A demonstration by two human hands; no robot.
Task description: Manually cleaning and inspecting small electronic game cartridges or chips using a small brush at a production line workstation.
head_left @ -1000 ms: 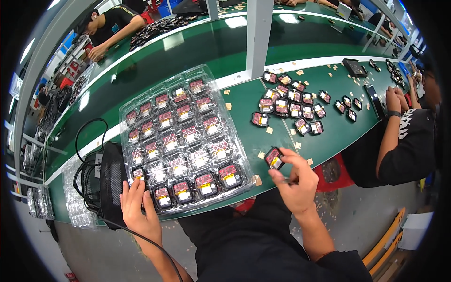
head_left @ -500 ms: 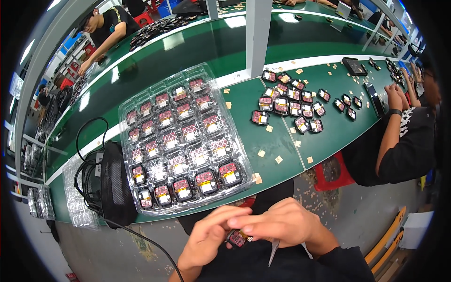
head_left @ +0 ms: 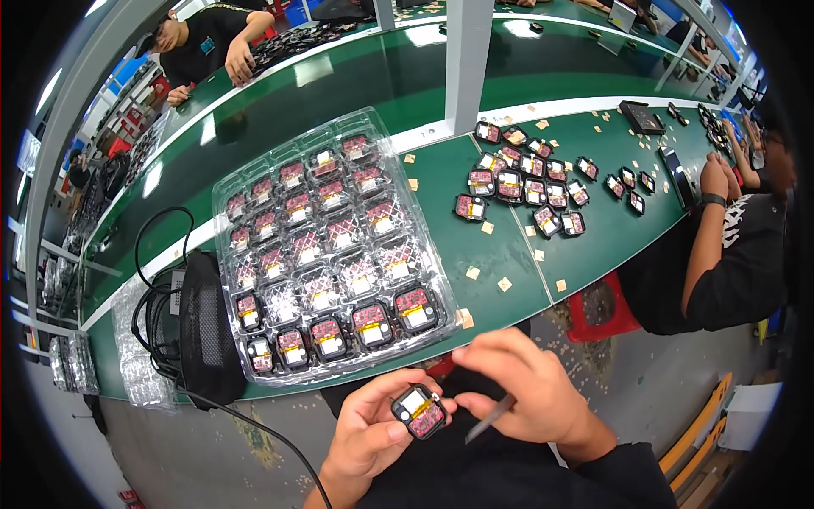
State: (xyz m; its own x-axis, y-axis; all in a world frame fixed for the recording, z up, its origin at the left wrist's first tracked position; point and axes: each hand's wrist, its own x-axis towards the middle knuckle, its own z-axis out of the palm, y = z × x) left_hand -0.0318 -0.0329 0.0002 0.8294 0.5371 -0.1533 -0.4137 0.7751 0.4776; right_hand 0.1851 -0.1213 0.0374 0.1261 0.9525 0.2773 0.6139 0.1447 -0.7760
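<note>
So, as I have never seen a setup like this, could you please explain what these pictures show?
There is no robot: these are a person's bare hands, seen by a wide fisheye camera worn on the head, hence the curved edges. The left hand holds a small black-framed, rounded-square module with red and white parts; the right hand holds a slim grey tool. On the green tabletop lie a clear plastic compartment tray containing similar modules, loose ones and small pale squares.
</note>
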